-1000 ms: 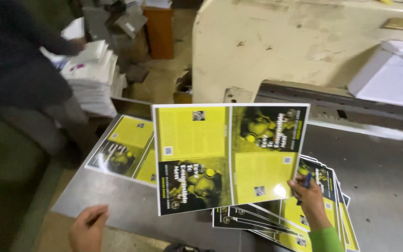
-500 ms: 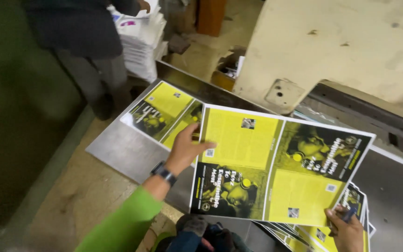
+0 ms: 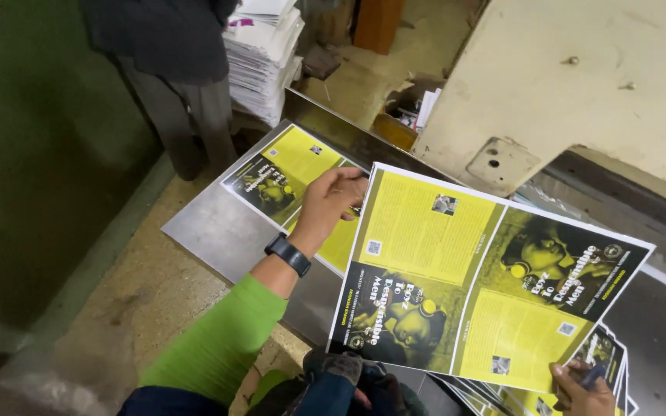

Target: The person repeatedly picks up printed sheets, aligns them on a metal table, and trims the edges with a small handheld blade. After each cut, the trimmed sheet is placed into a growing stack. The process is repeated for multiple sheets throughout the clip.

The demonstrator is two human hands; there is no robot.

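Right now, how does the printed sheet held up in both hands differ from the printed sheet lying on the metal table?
The held sheet is lifted and tilted, gripped by the left hand at its top-left edge and the right hand at its lower right corner; the flat sheet rests on the metal table. The held sheet shows whole; the left hand and the held sheet partly cover the flat one. Both carry yellow and dark photo panels.

My table (image 3: pixel 217 231) is a flat sheet of grey, scuffed metal. One yellow and black printed paper sheet (image 3: pixel 290 173) lies flat near its far left corner, partly under my left hand. At the near right edge rests a fanned stack of the same yellow and black printed sheets (image 3: pixel 614 362), mostly hidden behind the sheet I hold up.
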